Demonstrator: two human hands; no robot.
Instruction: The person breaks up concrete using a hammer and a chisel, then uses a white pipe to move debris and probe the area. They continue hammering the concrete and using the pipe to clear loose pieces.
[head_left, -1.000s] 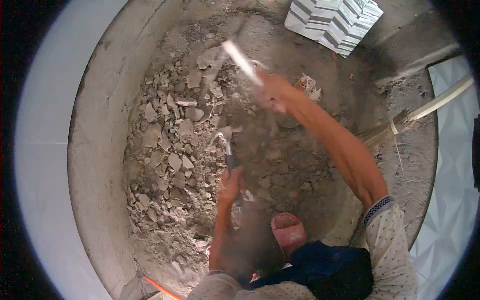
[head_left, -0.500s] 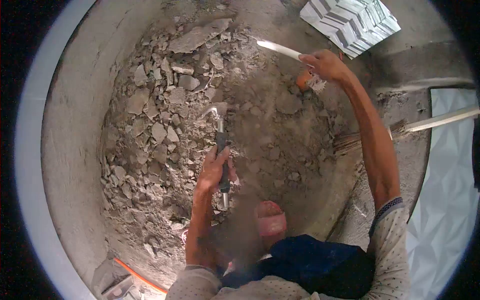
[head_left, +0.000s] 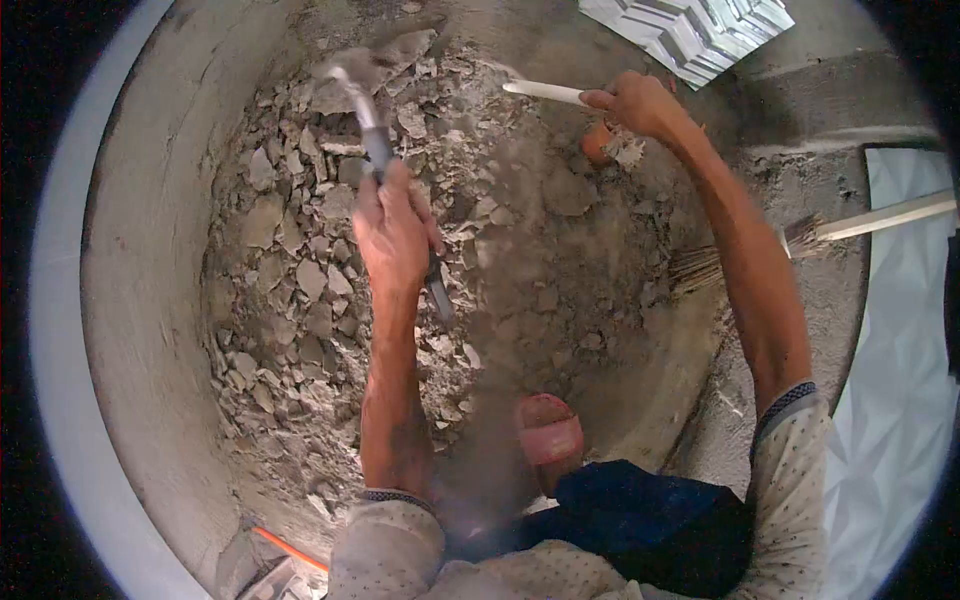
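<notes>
A hammer (head_left: 378,145) with a shiny claw head and a dark grip is in my left hand (head_left: 393,225), its fingers wrapped round the handle. Its head, slightly blurred, is over a large flat slab (head_left: 405,48) at the top of the rubble. My right hand (head_left: 640,103), at the upper right, grips the end of a pale stick-like piece (head_left: 545,91) that points left. Just below this hand lies an orange round object (head_left: 597,143), beside a pale ragged scrap (head_left: 627,152). Broken grey chunks (head_left: 262,222) cover the ground at left.
A bundle of bristles (head_left: 697,268) on a wooden handle (head_left: 885,215) lies at right. Patterned tiles (head_left: 690,35) are at the top right, white faceted panels (head_left: 890,400) at far right. A pink sandal (head_left: 550,430) shows near the bottom. An orange strip (head_left: 290,549) lies lower left.
My left hand has moved up and slightly left with the hammer, whose head is now near the large slab. My right hand still holds the pale piece, shifted slightly in view.
</notes>
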